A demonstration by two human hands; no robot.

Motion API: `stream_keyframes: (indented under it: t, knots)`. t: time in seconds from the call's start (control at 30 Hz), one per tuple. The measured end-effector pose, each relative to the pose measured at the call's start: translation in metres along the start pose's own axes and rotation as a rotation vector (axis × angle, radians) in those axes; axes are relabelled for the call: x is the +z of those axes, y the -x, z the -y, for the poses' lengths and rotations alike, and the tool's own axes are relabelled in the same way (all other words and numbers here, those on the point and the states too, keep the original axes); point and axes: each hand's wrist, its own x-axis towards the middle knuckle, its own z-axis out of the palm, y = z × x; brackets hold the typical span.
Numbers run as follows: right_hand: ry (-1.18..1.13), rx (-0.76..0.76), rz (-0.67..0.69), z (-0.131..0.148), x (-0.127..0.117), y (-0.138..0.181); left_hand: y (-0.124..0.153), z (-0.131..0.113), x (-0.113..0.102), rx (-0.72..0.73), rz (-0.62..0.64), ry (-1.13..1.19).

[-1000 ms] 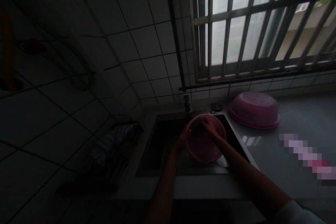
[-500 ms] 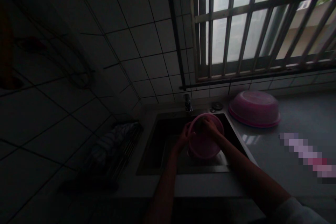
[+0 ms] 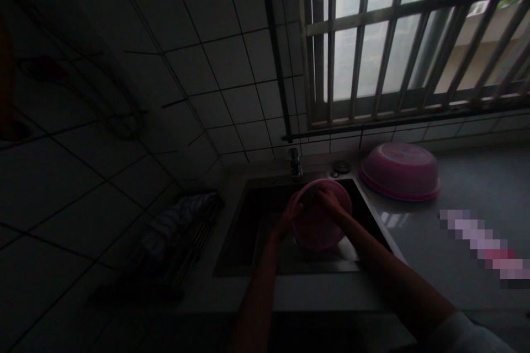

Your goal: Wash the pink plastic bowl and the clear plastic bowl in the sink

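A pink plastic basin stands tilted in the sink, its open side toward me. My left hand is closed on the basin's left rim, thumb on the inner side. Inside the basin, my right hand presses a dark greyish scrubbing pad against the wall near the upper left rim. Dim light hides the pad's exact kind, and my right fingers are partly covered.
Behind the sink rises a faucet, with a dark round drain stopper to its right. An upturned pink basin rests on the counter. A striped cloth lies over a dark rack at left. A barred window is above.
My right hand has moved the pad a little left inside the basin, closer to my left hand. The left hand stays on the rim.
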Motion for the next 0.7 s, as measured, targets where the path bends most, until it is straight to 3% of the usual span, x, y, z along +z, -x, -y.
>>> stream_keyframes:
  t: [0.07,0.2,0.27,0.33,0.5,0.57,0.63,0.7]
  knots:
    - [0.004,-0.026,0.015,0.001,0.000,0.001,0.000,0.003,0.000,0.012,0.000,0.001]
    - [0.026,0.086,0.309,-0.017,0.030,0.024,0.001,0.008,-0.003,-0.032,-0.015,0.014]
    - [0.020,0.140,0.376,-0.026,0.042,0.031,0.001,0.008,-0.004,-0.043,-0.051,0.004]
    - [0.012,0.125,0.334,-0.027,0.041,0.028,0.001,0.007,-0.004,-0.037,-0.064,-0.005]
    - [-0.013,0.009,-0.077,0.000,-0.002,-0.003,0.000,0.004,0.000,-0.024,-0.022,0.008]
    - [0.004,-0.012,-0.151,0.007,-0.010,-0.007,0.000,0.005,0.001,-0.020,-0.020,0.009]
    - [0.029,-0.012,-0.060,0.005,-0.004,-0.001,0.001,0.008,0.000,-0.025,-0.013,0.005]
    - [0.029,0.022,0.132,-0.003,0.012,0.011,0.001,0.011,-0.002,-0.036,-0.014,-0.012]
